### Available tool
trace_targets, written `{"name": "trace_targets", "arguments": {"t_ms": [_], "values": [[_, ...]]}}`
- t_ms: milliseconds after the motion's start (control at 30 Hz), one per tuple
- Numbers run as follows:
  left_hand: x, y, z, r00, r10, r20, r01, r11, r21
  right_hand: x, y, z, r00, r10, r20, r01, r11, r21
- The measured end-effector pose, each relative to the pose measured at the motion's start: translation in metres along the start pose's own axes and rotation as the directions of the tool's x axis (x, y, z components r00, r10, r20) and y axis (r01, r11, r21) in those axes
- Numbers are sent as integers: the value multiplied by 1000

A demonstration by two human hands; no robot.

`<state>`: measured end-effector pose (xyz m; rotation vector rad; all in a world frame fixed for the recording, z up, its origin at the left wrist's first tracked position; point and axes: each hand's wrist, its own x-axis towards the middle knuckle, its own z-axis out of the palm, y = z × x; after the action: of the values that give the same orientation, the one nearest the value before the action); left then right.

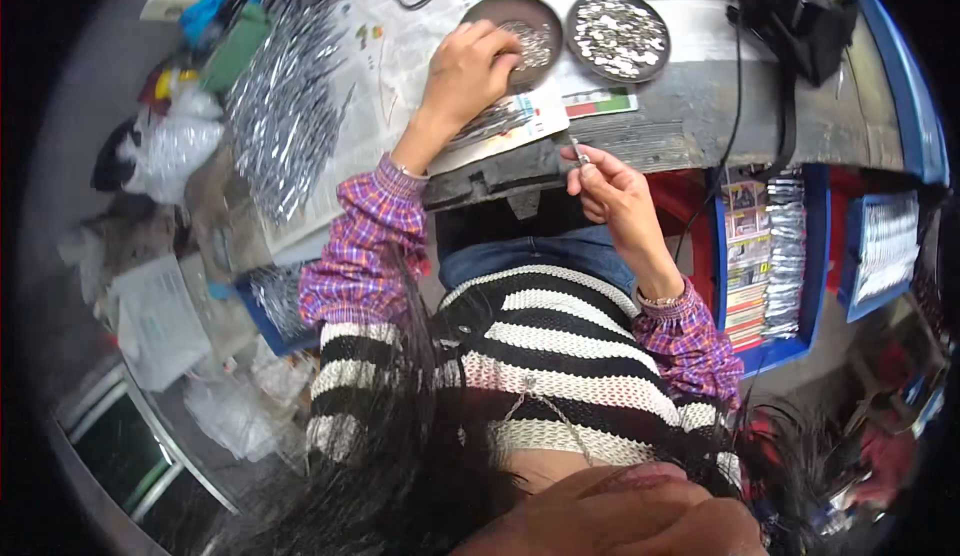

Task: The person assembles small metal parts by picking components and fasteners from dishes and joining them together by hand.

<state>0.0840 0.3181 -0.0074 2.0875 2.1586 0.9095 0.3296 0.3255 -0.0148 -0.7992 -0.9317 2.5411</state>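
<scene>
Fingers [585,159] of the right hand [615,194] pinch a small metal piece [577,148] upright.
Left hand [468,68] fingers, curled together, dip into the dark dish [490,8] of metal bits beyond; second dish [618,34] just right on the worktop [690,106].

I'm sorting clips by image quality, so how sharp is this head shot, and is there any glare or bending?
Head view: the middle is fairly sharp, with the left hand over the dark dish and the right hand pinching a small metal piece; glare whitens the heap of silvery pins; the rim blurs and darkens, and the table edge bows.
</scene>
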Motion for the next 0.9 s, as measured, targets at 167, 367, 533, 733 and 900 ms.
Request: {"name": "trace_targets", "arguments": {"t_ms": [167,367,533,733,900], "values": [[8,2,-5,997,-71,33,74,993,-92,8,-5,2,1000,-17,14,16,1000,9],[0,31,-18,976,-214,34,217,957,-195,-7,7,-3,995,-83,48,81,996,31],[4,18,-12,961,-276,34,275,923,-271,0,6,-7,993,-115,27,115,993,-8],[-1,5,-13,960,-278,13,262,885,-384,-2,4,-9,987,-155,36,153,987,42],[-9,20,-18,947,-317,54,300,811,-503,-3,-2,-5,973,-225,-47,218,969,-117]]}}
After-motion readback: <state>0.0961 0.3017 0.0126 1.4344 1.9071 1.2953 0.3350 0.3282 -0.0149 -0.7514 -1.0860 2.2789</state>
